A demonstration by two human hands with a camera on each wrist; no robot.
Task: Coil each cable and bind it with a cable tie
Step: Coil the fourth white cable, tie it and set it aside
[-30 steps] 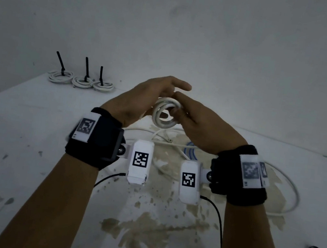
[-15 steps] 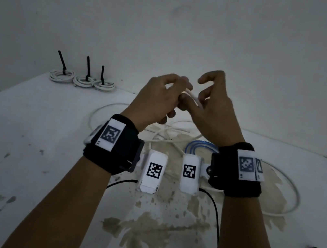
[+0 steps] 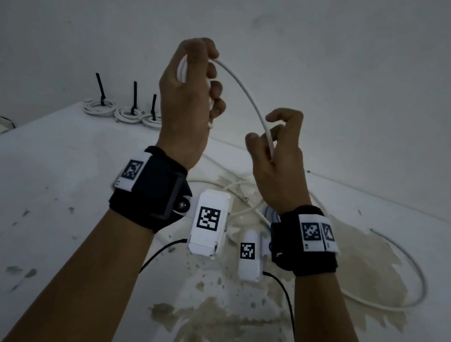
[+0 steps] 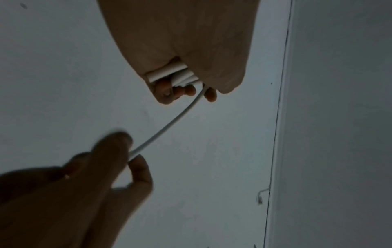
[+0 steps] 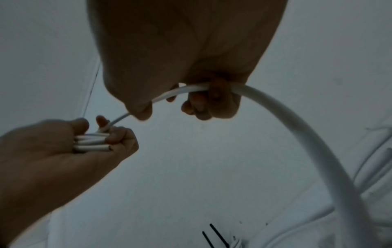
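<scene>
A: Above the bench (image 3: 36, 200), right hand (image 3: 276, 161) fingers pinch the white cable (image 3: 248, 91); left hand (image 3: 185, 99) fingers clamp its loops.

B: Progress?

A: Coil part-wound, untied. Loose cable (image 3: 405, 294) left. Far back, three tied coils (image 3: 127, 114) done.

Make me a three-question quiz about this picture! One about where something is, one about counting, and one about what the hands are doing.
1. Where are the finished coils?
A. far left of the table
B. on the floor
C. in a box

2. How many finished coils are there?
A. one
B. three
C. six

3. What is the left hand doing?
A. lying flat
B. pointing
C. gripping loops of white cable

Answers: 1 A, they sit at the table's far left corner. 2 B, three black ties stick up. 3 C, its fingers curl round the loops while the right hand pinches the cable.
</scene>
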